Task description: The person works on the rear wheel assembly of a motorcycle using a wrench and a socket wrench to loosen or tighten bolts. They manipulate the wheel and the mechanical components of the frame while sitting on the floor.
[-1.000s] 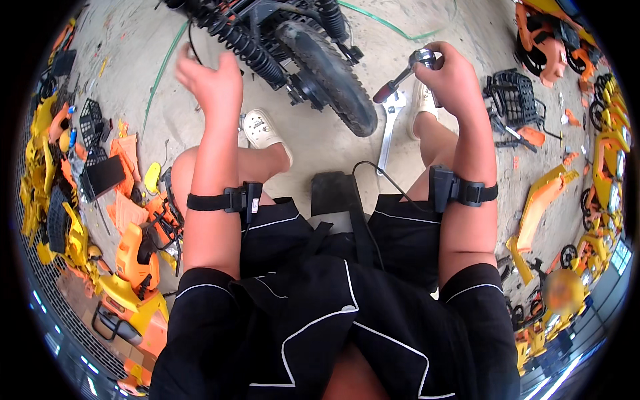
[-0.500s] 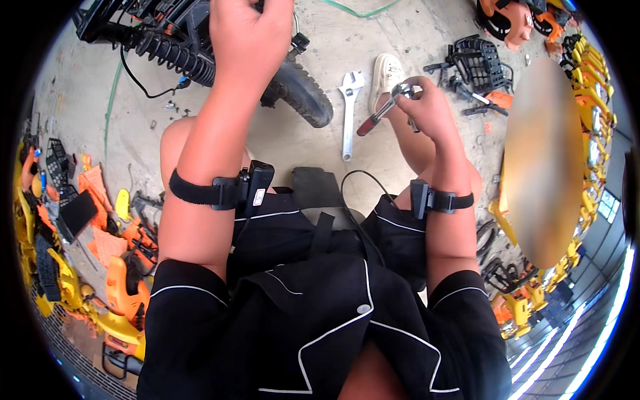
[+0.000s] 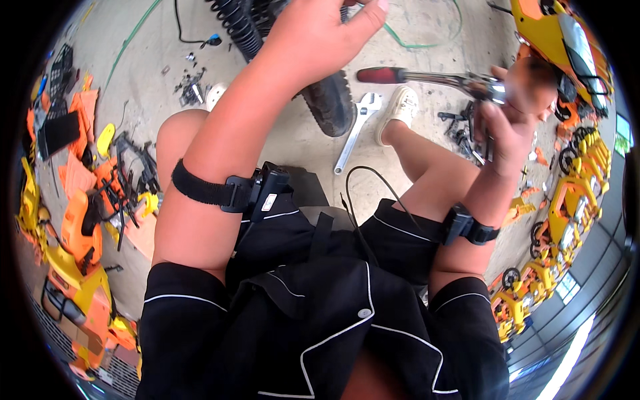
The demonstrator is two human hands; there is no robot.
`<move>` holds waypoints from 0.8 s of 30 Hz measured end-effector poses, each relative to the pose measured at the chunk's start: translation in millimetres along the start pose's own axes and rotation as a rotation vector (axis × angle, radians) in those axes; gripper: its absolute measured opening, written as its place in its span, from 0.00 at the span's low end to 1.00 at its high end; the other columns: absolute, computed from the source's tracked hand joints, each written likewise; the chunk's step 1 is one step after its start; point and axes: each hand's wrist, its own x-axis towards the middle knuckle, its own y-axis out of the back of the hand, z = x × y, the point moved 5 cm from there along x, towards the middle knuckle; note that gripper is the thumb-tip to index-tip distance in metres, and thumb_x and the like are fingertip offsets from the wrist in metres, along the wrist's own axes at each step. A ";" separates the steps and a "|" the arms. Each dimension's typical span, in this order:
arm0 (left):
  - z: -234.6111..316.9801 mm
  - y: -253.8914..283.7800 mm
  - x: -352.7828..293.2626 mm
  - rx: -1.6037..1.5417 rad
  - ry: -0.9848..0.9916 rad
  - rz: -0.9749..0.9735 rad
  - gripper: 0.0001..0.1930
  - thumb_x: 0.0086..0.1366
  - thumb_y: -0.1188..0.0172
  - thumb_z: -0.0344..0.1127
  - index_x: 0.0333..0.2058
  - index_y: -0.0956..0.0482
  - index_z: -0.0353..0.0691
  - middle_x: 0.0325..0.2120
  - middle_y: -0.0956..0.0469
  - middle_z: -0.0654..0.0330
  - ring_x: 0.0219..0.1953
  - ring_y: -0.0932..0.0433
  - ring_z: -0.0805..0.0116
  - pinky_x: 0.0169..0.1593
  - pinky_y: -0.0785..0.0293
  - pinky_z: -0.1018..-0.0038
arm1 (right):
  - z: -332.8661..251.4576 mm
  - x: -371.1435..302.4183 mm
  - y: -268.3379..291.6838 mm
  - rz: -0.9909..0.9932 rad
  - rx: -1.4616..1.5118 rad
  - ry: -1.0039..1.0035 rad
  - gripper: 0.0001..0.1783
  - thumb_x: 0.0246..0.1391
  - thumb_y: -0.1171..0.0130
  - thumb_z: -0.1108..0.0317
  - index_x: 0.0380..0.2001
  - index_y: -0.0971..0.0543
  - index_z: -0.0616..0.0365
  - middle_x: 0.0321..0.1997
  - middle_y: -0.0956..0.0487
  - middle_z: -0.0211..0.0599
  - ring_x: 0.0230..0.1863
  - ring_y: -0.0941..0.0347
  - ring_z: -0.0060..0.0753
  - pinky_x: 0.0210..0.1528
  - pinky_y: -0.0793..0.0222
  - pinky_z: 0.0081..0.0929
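My right hand [image 3: 510, 137] is raised at the right, its fingers closed around a ratchet wrench [image 3: 433, 80]. The red and black handle points left and the metal head lies at my fingers. Another metal part hangs below the palm, too blurred to name. At the top, my left hand [image 3: 327, 30] reaches over a black knobbly tyre [image 3: 327, 107], near a black coil spring [image 3: 237, 27]. Its thumb shows, while the other fingers are mostly hidden at the picture's edge. A silver adjustable wrench [image 3: 357, 133] lies on the floor between my feet.
Small bolts and metal bits [image 3: 190, 87] are scattered on the floor left of the tyre. Orange and yellow body panels [image 3: 83, 227] are piled along the left. Yellow vehicles [image 3: 570, 207] line the right. A green hose [image 3: 407, 43] curves across the far floor.
My right hand has moved up and to the right with the ratchet wrench, whose handle now points left. My left hand has shifted right. The whole view has swung somewhat.
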 end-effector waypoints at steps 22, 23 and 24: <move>-40.4 69.8 -147.8 -0.339 0.600 -0.263 0.14 0.71 0.40 0.45 0.34 0.26 0.40 0.21 0.32 0.71 0.22 0.34 0.82 0.25 0.37 0.81 | 14.2 20.9 -152.1 -0.318 0.310 -0.192 0.28 0.69 0.49 0.55 0.60 0.29 0.69 0.35 0.17 0.45 0.21 0.29 0.19 0.25 0.32 0.17; -47.5 78.1 -154.7 -0.329 0.655 -0.207 0.14 0.71 0.40 0.45 0.34 0.26 0.41 0.21 0.33 0.71 0.21 0.35 0.82 0.25 0.37 0.81 | 19.1 26.3 -149.6 -0.151 0.123 -0.113 0.27 0.69 0.48 0.54 0.59 0.27 0.68 0.37 0.17 0.43 0.26 0.26 0.19 0.31 0.29 0.18; -57.0 88.0 -159.1 -0.427 0.651 -0.115 0.11 0.72 0.41 0.41 0.33 0.28 0.42 0.19 0.33 0.71 0.19 0.37 0.82 0.23 0.40 0.81 | 23.5 31.6 -148.1 -0.061 -0.064 0.030 0.27 0.68 0.45 0.53 0.57 0.26 0.67 0.43 0.17 0.42 0.40 0.24 0.22 0.43 0.27 0.22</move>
